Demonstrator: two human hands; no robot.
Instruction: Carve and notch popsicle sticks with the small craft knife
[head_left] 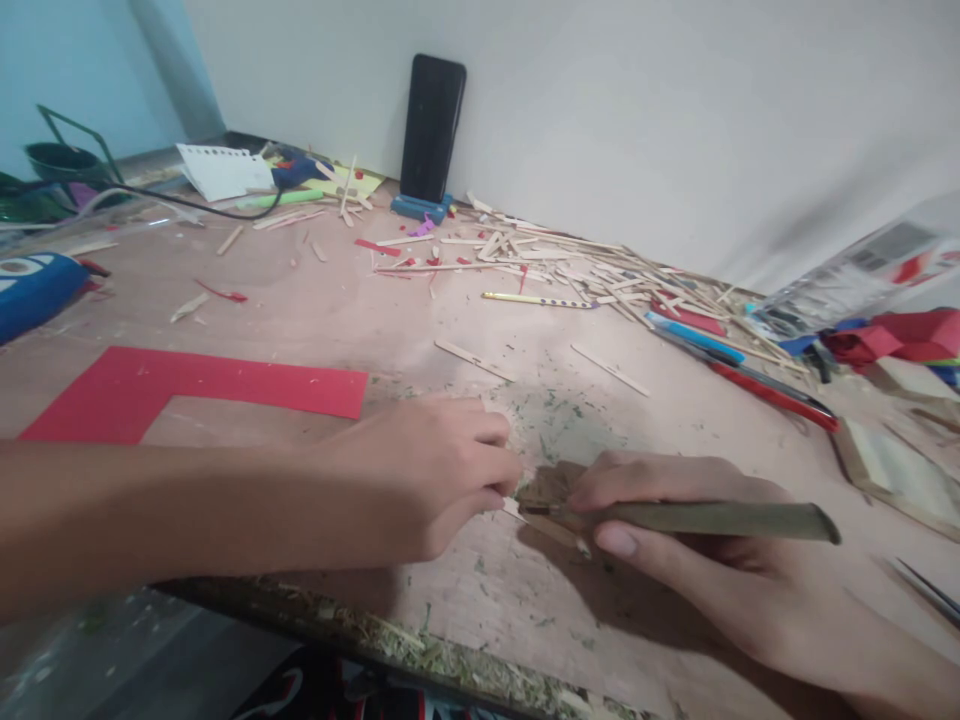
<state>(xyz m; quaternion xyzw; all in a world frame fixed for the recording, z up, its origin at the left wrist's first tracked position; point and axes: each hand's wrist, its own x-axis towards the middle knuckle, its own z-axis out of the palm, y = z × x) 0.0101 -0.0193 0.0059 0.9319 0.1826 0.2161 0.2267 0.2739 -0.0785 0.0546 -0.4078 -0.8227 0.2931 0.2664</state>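
My left hand [450, 470] is closed, thumb and fingertips pinching the end of a flat wooden craft stick [559, 532] low on the table. My right hand [720, 560] is wrapped round a carving tool with a tapered olive-coloured handle [697, 518]. Its narrow tip points left and lies against or just over the stick; I cannot tell if it is cutting in. Small greenish shavings are scattered around both hands. Two loose craft sticks, a slotted one [474, 361] and a plain one [609, 369], lie beyond them.
An L-shaped red paper [202, 375] lies by my left forearm. A phone [433, 128] stands at the wall, near a heap of wooden sticks [570, 262]. Pens [697, 338] and a wooden block [900, 470] are at the right. More shavings line the table's front edge [420, 650].
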